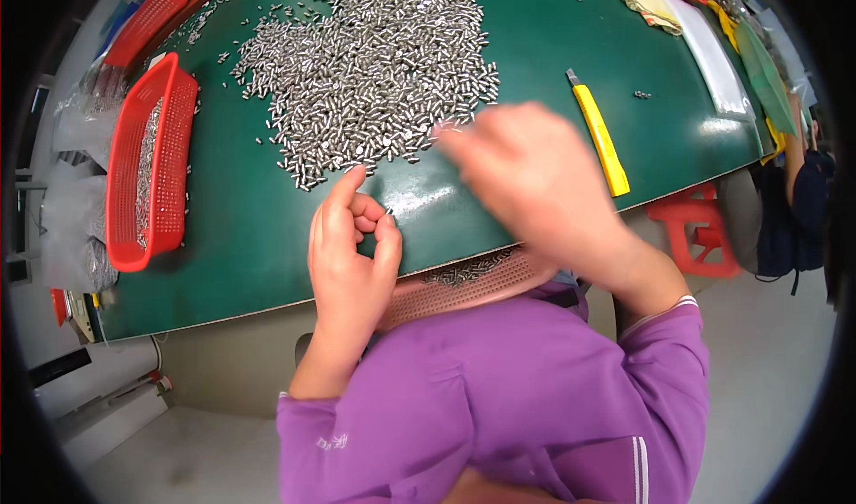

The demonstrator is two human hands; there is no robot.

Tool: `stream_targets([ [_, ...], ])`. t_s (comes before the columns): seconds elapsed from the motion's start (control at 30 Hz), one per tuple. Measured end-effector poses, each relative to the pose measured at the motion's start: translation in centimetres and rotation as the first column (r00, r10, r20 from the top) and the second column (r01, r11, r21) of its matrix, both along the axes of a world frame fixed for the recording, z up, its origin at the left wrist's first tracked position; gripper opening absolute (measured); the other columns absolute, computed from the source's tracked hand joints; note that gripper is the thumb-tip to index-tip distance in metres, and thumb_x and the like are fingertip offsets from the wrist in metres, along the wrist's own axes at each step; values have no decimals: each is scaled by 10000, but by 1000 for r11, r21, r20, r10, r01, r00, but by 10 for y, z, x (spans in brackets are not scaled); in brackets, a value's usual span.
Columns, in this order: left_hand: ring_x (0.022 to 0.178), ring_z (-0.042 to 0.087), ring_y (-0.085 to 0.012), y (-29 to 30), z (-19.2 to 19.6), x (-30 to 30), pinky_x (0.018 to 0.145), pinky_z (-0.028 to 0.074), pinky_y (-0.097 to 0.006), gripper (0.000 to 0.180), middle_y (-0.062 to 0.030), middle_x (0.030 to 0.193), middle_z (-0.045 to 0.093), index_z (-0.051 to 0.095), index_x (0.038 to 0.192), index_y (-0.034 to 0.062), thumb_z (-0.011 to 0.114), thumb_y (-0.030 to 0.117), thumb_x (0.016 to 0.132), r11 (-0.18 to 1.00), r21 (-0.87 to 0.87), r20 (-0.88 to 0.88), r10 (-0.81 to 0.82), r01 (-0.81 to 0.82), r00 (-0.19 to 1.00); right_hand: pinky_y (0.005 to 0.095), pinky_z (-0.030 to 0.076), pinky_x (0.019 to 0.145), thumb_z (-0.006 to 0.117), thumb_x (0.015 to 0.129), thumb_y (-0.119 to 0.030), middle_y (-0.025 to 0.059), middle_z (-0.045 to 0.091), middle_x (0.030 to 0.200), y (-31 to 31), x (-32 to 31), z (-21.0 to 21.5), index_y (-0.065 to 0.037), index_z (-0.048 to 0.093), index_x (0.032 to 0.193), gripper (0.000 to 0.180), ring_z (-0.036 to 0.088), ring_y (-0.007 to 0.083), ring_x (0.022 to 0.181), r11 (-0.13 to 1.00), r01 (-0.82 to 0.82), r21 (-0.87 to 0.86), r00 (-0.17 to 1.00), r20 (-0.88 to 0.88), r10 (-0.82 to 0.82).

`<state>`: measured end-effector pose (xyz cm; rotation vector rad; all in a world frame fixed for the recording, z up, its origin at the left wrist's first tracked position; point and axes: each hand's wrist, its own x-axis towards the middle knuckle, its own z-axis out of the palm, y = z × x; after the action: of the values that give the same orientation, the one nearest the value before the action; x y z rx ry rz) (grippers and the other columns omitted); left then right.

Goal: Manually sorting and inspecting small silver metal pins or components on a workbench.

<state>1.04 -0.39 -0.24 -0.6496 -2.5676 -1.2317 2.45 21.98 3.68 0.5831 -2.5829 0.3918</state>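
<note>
The pins (374, 85) spread over the desk (526, 45) from top centre to mid-frame. The left hand (349, 245) is just below their lower edge, the right hand (535, 169) at their lower right. Farther right lies the knife (601, 138). A basket (171, 187) holding pins stands on the left; a tray (464, 301), also holding pins, sits lower centre at the desk's edge. The stool (691, 236) is beyond the desk, at right.

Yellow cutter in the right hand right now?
No, the yellow cutter lies on the green table, to the right of the right hand with bare tabletop visible between them.
</note>
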Motion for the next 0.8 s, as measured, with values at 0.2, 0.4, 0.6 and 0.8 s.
stream_targets([
  [0.2, 781, 560, -170, -1, 2, 0, 743, 499, -319, 564, -44, 872, 598, 545, 1350, -3, 663, -71, 803, 1000, -3, 11, 4, -4, 1000, 363, 537, 703, 742, 886, -206, 72, 692, 872, 114, -10, 30, -72, 724, 914, 138, 677, 260, 772, 778, 588, -222, 747, -219, -628],
  [0.4, 786, 571, -210, 4, 4, -2, 744, 502, -361, 519, -66, 867, 595, 572, 1300, 5, 667, -69, 796, 999, -53, -13, -1, 0, 1000, 426, 527, 849, 695, 932, -330, 127, 706, 1076, 152, -8, 7, -45, 736, 925, 288, 658, 337, 954, 594, 802, 68, 592, 41, -805],
  [0.6, 837, 588, -281, 16, 8, -11, 774, 500, -411, 476, -105, 881, 594, 562, 1284, -16, 657, -68, 820, 993, -120, -46, -14, 8, 999, 423, 509, 904, 709, 783, 6, 128, 612, 1089, 42, -6, 16, -92, 639, 1104, 344, 606, 341, 1062, 933, 284, -223, 949, -76, -307],
  [0.8, 937, 587, -298, 32, 6, -18, 836, 495, -418, 686, -140, 1024, 599, 407, 1474, -12, 651, -72, 835, 998, -68, -53, -17, 14, 998, 431, 501, 899, 682, 835, -32, 175, 585, 1061, -9, -17, -13, 15, 628, 1164, 337, 584, 361, 1026, 949, 89, -304, 980, 195, -30],
])
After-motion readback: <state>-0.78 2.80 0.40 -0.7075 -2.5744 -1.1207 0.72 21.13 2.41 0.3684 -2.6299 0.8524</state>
